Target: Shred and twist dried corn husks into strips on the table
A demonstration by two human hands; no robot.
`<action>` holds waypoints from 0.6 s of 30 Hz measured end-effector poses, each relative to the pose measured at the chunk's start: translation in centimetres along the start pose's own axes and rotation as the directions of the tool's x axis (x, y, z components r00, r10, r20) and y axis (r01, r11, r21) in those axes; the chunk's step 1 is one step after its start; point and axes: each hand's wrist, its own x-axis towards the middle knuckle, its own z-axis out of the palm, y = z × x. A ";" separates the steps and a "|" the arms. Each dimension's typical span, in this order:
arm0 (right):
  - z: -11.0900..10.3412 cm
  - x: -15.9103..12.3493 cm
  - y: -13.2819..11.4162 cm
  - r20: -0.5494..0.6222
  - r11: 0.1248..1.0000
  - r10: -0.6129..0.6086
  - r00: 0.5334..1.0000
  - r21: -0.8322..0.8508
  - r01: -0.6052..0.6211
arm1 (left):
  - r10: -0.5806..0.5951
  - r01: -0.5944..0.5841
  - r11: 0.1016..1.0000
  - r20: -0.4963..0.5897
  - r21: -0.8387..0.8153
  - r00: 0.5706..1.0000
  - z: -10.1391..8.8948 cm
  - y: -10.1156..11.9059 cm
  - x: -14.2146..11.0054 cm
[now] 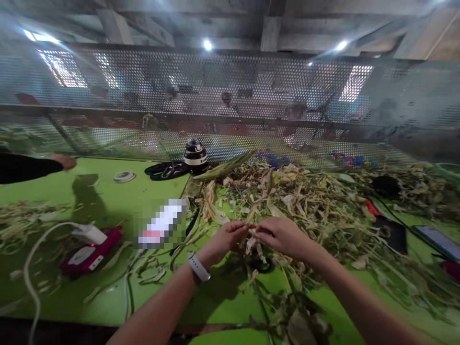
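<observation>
Watch out: that small pale husk piece (pixel 251 245) could tear if your hands pull apart unevenly, and loose husks (pixel 298 191) close by might snag. Your left (pixel 227 239) and right (pixel 282 235) fingertips look nearly together at it, above the green table (pixel 219 306); can't tell how tight either pinch is.

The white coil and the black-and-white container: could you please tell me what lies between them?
In the head view, a flat black object lies between the white coil and the black-and-white container, with bare green table beside the coil.
</observation>
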 end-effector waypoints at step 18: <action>1.0 2.0 0.2 -0.033 0.995 -0.029 0.999 -0.098 0.025 | -0.067 0.086 0.990 0.160 -0.111 0.985 -0.4 1.1 -0.6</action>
